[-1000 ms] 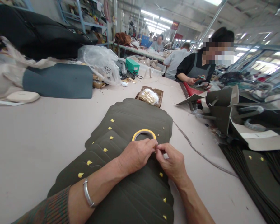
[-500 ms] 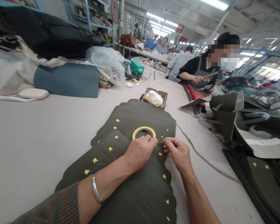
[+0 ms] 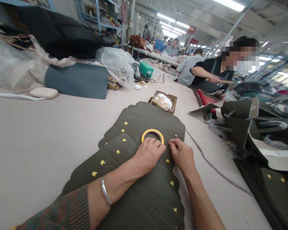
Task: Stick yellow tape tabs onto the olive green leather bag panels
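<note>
Several dark olive leather-like panels [image 3: 158, 116] lie overlapped in a fan on the table, with small yellow tape pieces [image 3: 172, 183] stuck along both sides. My left hand [image 3: 148, 153] is closed on the near edge of a roll of yellow tape [image 3: 152, 131], which lies on the top panels. To its right, my right hand [image 3: 182, 152] pinches thumb and forefinger low over the panel, a small piece of yellow tape mostly hidden at the tips. Just above those fingertips shows one shiny metal stud [image 3: 176, 136].
An open box [image 3: 174, 103] of gold-coloured studs and white wrapping stands beyond the panels. A cord [image 3: 206, 159] runs along the right. Panel stacks [image 3: 276, 191] and shaped pieces [image 3: 237, 127] crowd the right side. A co-worker [image 3: 213, 78] holds a wooden-handled tool.
My right fingertips have come over the nearer of two studs with the yellow tape piece, so only the farther stud shows. The whole view has shifted slightly.
</note>
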Motion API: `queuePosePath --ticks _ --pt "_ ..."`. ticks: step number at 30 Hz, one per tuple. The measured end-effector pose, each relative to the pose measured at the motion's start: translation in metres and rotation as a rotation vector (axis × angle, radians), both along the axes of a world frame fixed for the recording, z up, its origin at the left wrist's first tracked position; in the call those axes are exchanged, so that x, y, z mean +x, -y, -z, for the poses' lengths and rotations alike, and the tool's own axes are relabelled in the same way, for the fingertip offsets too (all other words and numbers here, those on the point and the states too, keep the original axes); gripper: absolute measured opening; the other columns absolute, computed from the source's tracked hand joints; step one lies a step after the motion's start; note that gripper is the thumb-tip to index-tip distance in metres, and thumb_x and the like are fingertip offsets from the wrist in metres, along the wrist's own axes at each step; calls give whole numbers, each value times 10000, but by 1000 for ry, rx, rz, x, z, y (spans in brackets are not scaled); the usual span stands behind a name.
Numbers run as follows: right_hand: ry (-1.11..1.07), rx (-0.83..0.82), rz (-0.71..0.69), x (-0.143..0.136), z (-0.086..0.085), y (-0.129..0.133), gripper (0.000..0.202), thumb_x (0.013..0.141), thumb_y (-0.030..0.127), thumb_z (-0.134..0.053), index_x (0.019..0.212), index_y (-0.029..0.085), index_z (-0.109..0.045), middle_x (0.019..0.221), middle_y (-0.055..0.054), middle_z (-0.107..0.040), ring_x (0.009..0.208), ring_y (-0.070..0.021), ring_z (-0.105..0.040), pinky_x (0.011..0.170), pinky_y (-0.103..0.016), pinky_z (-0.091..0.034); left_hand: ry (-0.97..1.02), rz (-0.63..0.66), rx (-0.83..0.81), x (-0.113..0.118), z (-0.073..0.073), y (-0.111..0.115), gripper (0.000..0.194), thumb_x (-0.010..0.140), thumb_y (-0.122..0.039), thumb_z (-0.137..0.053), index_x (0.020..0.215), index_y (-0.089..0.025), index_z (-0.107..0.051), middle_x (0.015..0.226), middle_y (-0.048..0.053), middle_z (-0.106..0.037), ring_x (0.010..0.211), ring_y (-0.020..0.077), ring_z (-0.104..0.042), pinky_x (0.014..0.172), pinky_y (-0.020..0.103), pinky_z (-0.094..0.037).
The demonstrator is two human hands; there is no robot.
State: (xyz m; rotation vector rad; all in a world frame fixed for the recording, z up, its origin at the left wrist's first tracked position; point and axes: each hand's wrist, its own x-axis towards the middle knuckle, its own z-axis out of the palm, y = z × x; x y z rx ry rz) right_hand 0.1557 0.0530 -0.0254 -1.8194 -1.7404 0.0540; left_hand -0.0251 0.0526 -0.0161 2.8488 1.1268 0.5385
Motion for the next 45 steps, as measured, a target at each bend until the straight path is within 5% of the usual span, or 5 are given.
queuePosePath --ticks 4,24,31,39,45 --pt "-38 -3 83 2 2 7 308 833 392 -554 1061 194 -615 624 9 -669 568 -181 -630 611 -287 -450 15 -1 42 0 0 0 172 922 -144 -390 979 -189 -546 945 56 -556 910 226 -493 913 403 -406" --pt "199 -38 133 -7 -4 4 192 879 372 -544 879 238 -681 670 0 -660 605 -153 -592 569 -260 -337 98 49 23 -6 -5 1 176 947 -181 -378 997 -198 -546 906 39 -578 845 209 -533 729 334 -486" --pt "-496 72 -181 3 -6 28 260 865 378 -566 994 185 -684 854 -42 -699 688 -155 -628 621 -272 -507 368 134 -74 -8 -2 1 450 951 -206 -451 1383 -208 -326 1144 56 -635 1035 179 -618 895 313 -527" --pt "-144 230 -482 -6 -18 42 156 865 141 -565 982 200 -650 917 -34 -688 812 -132 -630 734 -254 -511 420 154 -92 -6 -2 2 416 933 -186 -489 1325 -176 -350 1238 81 -611 1123 191 -601 929 313 -520" --pt "32 246 -420 -11 -15 42 146 866 161 -501 836 201 -639 782 -25 -688 713 -132 -636 682 -245 -498 333 147 -147 -7 -4 3 261 942 -190 -461 1202 -197 -447 1122 43 -642 1046 177 -619 878 304 -520"
